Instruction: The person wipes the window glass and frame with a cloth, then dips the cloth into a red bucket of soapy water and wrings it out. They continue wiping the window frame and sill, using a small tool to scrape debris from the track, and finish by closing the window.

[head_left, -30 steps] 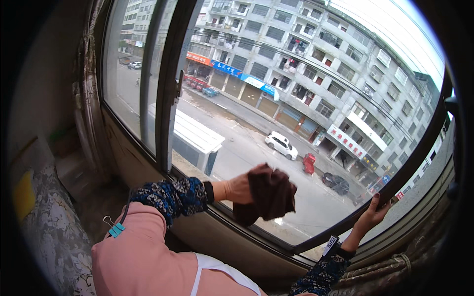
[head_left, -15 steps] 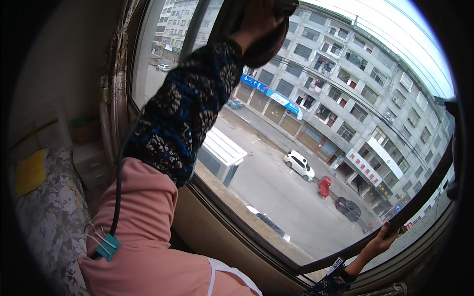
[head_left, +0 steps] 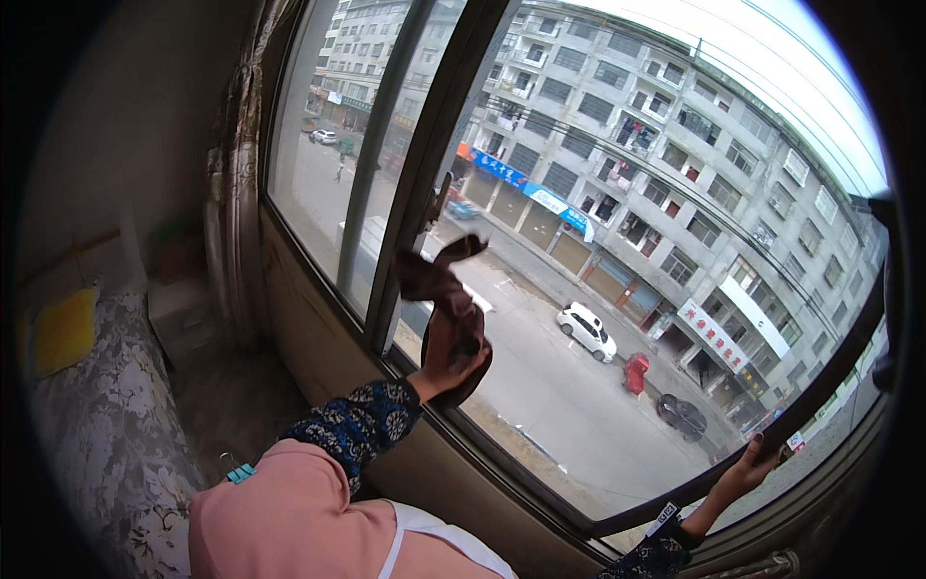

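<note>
A dark brown cloth (head_left: pixel 434 278), bunched and dangling loosely, is in my left hand (head_left: pixel 449 364). My fingers are closed around it, in front of the lower left part of the window pane (head_left: pixel 521 376), near the dark upright frame (head_left: pixel 403 227). Whether the cloth touches the glass I cannot tell. At the lower right, my right hand (head_left: pixel 748 475) grips the dark edge of the window sash (head_left: pixel 820 400), with the thumb on the near side and the other fingers partly hidden. Patterned dark blue sleeves cover both forearms.
A patterned curtain (head_left: pixel 236 183) hangs at the window's left side. Below left are a bed with floral bedding (head_left: pixel 106 405), a yellow cushion (head_left: pixel 66 331) and a pale cabinet (head_left: pixel 183 309). Outside lie a street with parked cars and a grey apartment building (head_left: pixel 627 125).
My left arm has come down from the top of the window to its lower left, bringing the cloth with it. My right hand stays on the sash edge.
</note>
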The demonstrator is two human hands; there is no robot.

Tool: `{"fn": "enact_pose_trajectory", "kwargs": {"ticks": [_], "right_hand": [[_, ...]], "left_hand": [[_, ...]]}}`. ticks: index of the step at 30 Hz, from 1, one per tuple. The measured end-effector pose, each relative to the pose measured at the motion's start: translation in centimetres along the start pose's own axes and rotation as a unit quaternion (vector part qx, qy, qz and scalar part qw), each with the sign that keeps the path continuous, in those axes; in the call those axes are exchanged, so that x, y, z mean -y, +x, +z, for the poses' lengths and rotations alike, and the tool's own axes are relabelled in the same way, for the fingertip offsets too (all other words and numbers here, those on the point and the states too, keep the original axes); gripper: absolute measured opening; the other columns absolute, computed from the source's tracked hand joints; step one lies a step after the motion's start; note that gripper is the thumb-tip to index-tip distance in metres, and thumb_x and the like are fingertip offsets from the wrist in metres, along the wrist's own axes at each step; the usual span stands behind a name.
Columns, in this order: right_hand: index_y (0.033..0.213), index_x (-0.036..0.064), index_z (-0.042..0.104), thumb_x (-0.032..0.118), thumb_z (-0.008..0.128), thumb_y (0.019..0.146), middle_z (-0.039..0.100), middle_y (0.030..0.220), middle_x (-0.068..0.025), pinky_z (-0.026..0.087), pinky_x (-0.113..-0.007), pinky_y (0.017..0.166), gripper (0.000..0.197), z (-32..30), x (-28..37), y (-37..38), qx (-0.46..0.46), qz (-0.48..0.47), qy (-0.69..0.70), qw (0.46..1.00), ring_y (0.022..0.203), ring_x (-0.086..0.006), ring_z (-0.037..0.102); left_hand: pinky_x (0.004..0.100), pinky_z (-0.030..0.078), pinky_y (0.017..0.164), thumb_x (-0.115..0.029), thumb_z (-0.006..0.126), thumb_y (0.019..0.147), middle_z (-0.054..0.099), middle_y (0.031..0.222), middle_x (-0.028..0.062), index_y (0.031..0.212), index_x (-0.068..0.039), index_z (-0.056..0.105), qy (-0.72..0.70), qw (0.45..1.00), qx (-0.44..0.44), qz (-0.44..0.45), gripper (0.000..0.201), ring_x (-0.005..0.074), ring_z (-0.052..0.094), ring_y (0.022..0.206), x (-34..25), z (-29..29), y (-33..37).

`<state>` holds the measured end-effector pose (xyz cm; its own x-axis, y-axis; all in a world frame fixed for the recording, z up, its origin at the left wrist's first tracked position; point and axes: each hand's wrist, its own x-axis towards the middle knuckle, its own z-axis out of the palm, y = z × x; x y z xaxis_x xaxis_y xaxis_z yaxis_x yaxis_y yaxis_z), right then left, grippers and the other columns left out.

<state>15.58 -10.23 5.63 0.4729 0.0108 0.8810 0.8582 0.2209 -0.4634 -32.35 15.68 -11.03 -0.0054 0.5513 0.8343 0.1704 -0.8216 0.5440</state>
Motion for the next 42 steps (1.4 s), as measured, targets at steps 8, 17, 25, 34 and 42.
{"fn": "enact_pose_trajectory", "kwargs": {"ticks": [8,17,25,34,42], "right_hand": [[0.137,-0.0033,0.050,0.032,0.066,0.100,0.064,0.120,-0.0160,0.046,-0.036,0.099,0.054,0.5,0.2,-0.5,0.008,0.016,0.037,0.999,0.106,-0.0264,0.061],[0.138,-0.0007,0.049,0.030,0.070,0.097,0.064,0.118,-0.0124,0.045,-0.034,0.098,0.055,1.0,2.1,-0.9,-0.010,0.019,0.062,0.998,0.105,-0.0231,0.060],[0.141,-0.0019,0.047,0.031,0.071,0.097,0.064,0.120,-0.0142,0.047,-0.034,0.097,0.060,1.1,2.5,-1.2,-0.018,0.003,0.054,0.998,0.105,-0.0234,0.061],[0.142,-0.0016,0.046,0.028,0.068,0.099,0.063,0.123,-0.0164,0.045,-0.036,0.101,0.056,0.7,1.6,-0.8,0.001,0.013,0.078,0.997,0.112,-0.0258,0.061],[0.139,-0.0019,0.048,0.029,0.065,0.101,0.063,0.120,-0.0131,0.045,-0.034,0.098,0.052,0.9,2.4,-1.0,-0.007,-0.011,0.016,1.000,0.106,-0.0237,0.060]], "left_hand": [[0.0512,0.032,0.113,-0.028,0.068,0.084,0.044,0.140,0.0211,0.137,-0.004,0.049,0.208,0.933,0.037,0.291,0.062,0.0419,0.038,0.137,-3.7,0.7,10.4],[0.0482,0.043,0.107,-0.044,0.070,0.086,0.054,0.135,0.0196,0.139,-0.014,0.053,0.219,0.863,-0.188,0.415,0.063,0.0405,0.048,0.129,-24.8,0.2,46.8],[0.0501,0.043,0.104,-0.059,0.067,0.085,0.055,0.133,0.0233,0.126,-0.015,0.065,0.174,0.828,-0.001,0.533,0.060,0.0397,0.053,0.125,-32.9,11.4,42.0],[0.0426,0.033,0.117,-0.036,0.049,0.098,0.046,0.153,0.0145,0.109,-0.018,0.069,0.284,0.592,0.109,0.746,0.029,0.0296,0.046,0.138,-21.8,11.3,18.1],[0.0495,0.042,0.109,-0.028,0.066,0.088,0.045,0.145,0.0235,0.141,-0.006,0.048,0.339,0.816,-0.132,0.449,0.061,0.0422,0.048,0.130,-18.0,-2.6,40.1]]}}
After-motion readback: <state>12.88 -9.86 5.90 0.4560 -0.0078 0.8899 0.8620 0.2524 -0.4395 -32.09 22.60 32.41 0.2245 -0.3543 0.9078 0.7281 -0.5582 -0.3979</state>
